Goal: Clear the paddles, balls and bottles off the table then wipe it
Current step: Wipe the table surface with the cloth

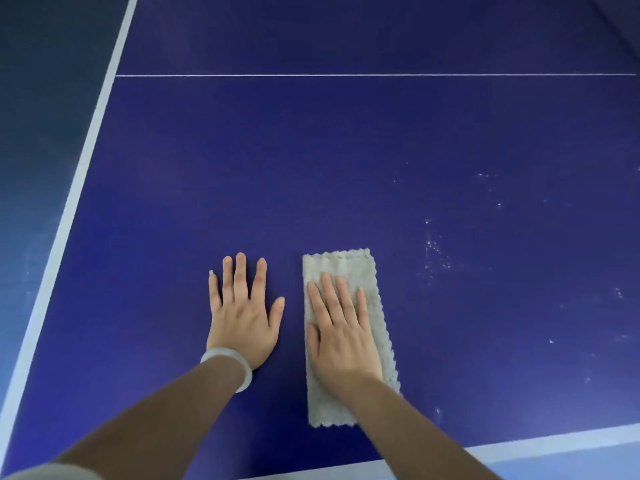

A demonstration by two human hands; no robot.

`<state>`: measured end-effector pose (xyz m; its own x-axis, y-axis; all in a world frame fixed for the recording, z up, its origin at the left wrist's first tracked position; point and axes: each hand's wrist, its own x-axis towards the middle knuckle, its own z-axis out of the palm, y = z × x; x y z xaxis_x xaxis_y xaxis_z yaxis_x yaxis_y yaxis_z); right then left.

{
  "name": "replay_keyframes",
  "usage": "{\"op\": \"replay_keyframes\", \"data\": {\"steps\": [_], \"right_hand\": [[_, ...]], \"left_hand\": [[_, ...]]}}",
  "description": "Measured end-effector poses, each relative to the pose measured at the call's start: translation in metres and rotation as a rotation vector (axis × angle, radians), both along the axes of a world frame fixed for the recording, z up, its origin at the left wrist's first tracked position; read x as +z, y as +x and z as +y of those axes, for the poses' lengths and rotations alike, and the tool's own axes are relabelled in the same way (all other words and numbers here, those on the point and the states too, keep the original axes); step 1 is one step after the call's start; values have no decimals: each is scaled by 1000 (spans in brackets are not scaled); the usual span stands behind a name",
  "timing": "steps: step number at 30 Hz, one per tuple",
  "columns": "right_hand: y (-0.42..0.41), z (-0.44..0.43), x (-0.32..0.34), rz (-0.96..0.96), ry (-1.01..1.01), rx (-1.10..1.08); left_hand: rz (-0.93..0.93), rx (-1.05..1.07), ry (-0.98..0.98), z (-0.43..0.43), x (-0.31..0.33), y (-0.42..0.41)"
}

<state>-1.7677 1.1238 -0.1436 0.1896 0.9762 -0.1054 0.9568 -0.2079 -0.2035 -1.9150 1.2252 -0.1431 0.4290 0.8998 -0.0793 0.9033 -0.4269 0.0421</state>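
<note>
Item: dark blue bench (346, 168), matte playing surface, seen from above at its near left corner. Markings: a broad white side border (79, 188) running up the left edge, a white end border (554, 443) along the near edge, and a thin white centre line (346, 75) crossing the far part of the surface from left to right. Condition: pale specks (436, 251) and faint smudges scattered over the right half, well to the right of the hands. Item: grey cloth (349, 268), folded into a long narrow rectangle with a wavy hem, lying flat on the bench near the end border, its length pointing away from the person. Right hand (341, 334): laid palm down on the middle of the cloth, fingers straight and slightly apart, pressing it to the surface; the far end of the cloth shows beyond the fingertips, the near end beside the forearm. Left hand (242, 317): flat on the bare bench just beside the cloth's left edge, not touching it, fingers spread, holding nothing. Accessory: pale translucent bangle (230, 367) on the left wrist. Surroundings: dim blue floor (34, 98) past the side border.
</note>
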Motion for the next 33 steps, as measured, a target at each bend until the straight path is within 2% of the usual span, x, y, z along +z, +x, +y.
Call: {"op": "replay_keyframes", "data": {"steps": [3,7,9,12,14,15,17,19,21,22,25,27,33], "right_hand": [[45,26,2,-19,-21,92],[74,42,0,-5,-27,-327],[46,31,1,0,0,-391],[3,-2,2,10,-1,-86],[14,-10,4,8,-16,117],[29,-8,3,1,-22,144],[58,1,2,-21,-24,20],[71,11,1,-32,-22,-246],[51,17,1,-8,-15,-420],[34,15,0,-1,-5,-432],[-8,-6,1,3,9,-231],[-9,-23,2,1,-15,-111],[6,-32,6,2,-31,-96]], "left_hand": [[3,13,3,0,-1,0],[-11,22,-2,0,-2,0],[-21,24,-1,1,-2,0],[-38,19,3,1,-4,0],[-42,19,1,1,-4,0],[-38,22,2,1,-3,0],[-23,25,-4,0,-2,0],[-24,26,-10,0,-2,1],[-30,22,-18,0,-1,0],[-33,21,-22,1,0,0],[-22,18,-40,0,0,-1],[-23,18,-39,0,0,-1],[-62,15,-70,1,3,-3]]}}
